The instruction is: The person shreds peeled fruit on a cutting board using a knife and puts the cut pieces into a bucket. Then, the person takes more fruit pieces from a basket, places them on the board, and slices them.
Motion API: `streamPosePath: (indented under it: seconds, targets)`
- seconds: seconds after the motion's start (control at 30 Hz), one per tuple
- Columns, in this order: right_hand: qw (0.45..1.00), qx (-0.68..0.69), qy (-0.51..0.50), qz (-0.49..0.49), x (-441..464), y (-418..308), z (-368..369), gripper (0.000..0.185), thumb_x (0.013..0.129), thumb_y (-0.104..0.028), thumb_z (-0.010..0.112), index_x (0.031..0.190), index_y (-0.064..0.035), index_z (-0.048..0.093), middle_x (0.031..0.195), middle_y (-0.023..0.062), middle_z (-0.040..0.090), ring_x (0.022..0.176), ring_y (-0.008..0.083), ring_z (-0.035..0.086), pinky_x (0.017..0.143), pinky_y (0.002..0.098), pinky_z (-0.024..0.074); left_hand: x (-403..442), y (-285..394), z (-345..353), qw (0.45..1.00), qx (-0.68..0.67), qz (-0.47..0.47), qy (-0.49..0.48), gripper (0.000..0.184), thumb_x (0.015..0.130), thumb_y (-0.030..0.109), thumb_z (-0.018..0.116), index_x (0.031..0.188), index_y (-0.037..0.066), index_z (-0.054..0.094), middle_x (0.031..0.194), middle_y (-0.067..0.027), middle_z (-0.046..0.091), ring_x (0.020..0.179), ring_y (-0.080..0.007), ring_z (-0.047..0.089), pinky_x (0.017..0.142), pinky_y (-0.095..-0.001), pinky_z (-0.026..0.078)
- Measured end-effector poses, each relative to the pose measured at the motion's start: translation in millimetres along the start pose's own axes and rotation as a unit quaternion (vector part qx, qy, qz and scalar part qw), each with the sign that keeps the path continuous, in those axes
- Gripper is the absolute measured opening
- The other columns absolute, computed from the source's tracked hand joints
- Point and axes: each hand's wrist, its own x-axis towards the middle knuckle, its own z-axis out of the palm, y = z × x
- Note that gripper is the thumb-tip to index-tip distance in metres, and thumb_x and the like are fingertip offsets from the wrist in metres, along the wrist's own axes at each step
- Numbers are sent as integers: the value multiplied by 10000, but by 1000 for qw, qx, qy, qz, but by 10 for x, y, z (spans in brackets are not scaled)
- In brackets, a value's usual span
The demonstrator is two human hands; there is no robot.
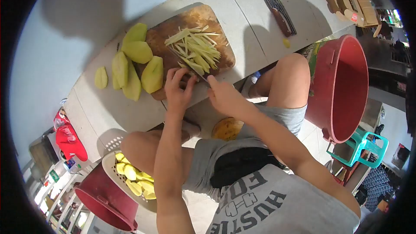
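Note:
My right hand (224,97) grips a knife (190,66), whose thin blade slants up and left across the near edge of the wooden cutting board (223,39). Beside the blade, my left hand (177,90) has its fingers bent down over the board; what lies beneath the fingertips is mostly hidden. A heap of thin pale-green strips (197,50) rests on the board just beyond the knife. Several larger peeled pale-green pieces (138,52) lie to the left, some overlapping the board's edge and others on the tiled counter.
On the tiled counter (242,0) lies another tool with a brown handle and ridged dark blade (281,14). A red tub (337,89) stands at right, near a teal stool (362,147). At lower left, a white perforated basket (109,167) holds yellow-green pieces beside another red tub (106,201).

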Motion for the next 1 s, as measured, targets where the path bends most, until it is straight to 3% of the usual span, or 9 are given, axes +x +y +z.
streamPosePath:
  seconds: [0.2,0.33,0.4,0.5,0.6,0.73,0.8,0.9,1.0]
  targets:
    - [998,27,54,-16,-213,57,-256,191,966,-105,521,1062,27,422,732,320,609,750,537,611,692,620,462,74,110,93,997,73,-35,10,335,798,65,808,1114,53,698,1088,-104,585,744,-181,615,680,-308,527]
    - [997,25,72,-29,-274,102,-269,182,962,-102,529,1039,26,426,736,318,612,750,536,606,698,617,459,110,260,66,992,121,-11,-19,384,780,109,835,1141,78,708,1154,-118,555,730,-174,609,672,-321,535]
    - [998,29,61,-6,-310,86,-286,172,959,-104,532,1025,18,431,750,316,620,754,536,608,706,621,462,124,280,30,986,133,-64,-73,432,746,126,855,1148,72,705,1182,-138,536,801,-228,624,715,-359,544]
    - [998,15,67,-4,-347,140,-268,176,958,-112,537,1030,9,432,755,316,623,763,537,611,713,628,464,127,253,-87,980,170,23,-104,461,725,125,857,1157,76,703,1187,-153,538,935,-300,632,797,-394,545]
    - [998,1,58,-3,-346,156,-286,168,960,-114,531,1032,3,433,762,317,624,777,537,615,718,629,468,115,286,-235,974,161,-11,-158,465,723,118,846,1160,64,695,1219,-164,538,1054,-347,614,866,-427,533]
    - [1000,-16,14,7,-242,172,-192,158,965,-113,515,1042,-1,435,773,316,628,781,534,618,718,634,466,35,324,-227,976,152,-43,-147,443,729,115,839,1140,47,688,1230,-162,553,1080,-347,615,890,-431,530]
    - [1000,-16,-3,14,-194,166,-164,154,965,-108,502,1060,-8,434,768,312,626,781,533,619,710,623,476,-61,289,-190,982,153,1,-107,397,739,84,800,1112,48,670,1134,-179,580,1034,-387,602,873,-453,520]
    - [998,-31,54,-12,-78,320,-102,188,964,-109,538,1073,-3,428,772,290,622,769,502,624,682,577,479,-109,261,-181,975,188,55,-101,370,723,52,772,1076,27,661,1111,-165,609,1051,-375,578,896,-452,505]
    - [999,-48,21,-10,-69,302,-73,196,927,-83,531,1086,-23,433,792,282,648,789,503,649,703,593,511,-98,299,-156,971,203,61,-109,361,700,25,749,1048,9,654,1105,-155,619,1060,-367,561,908,-451,497]
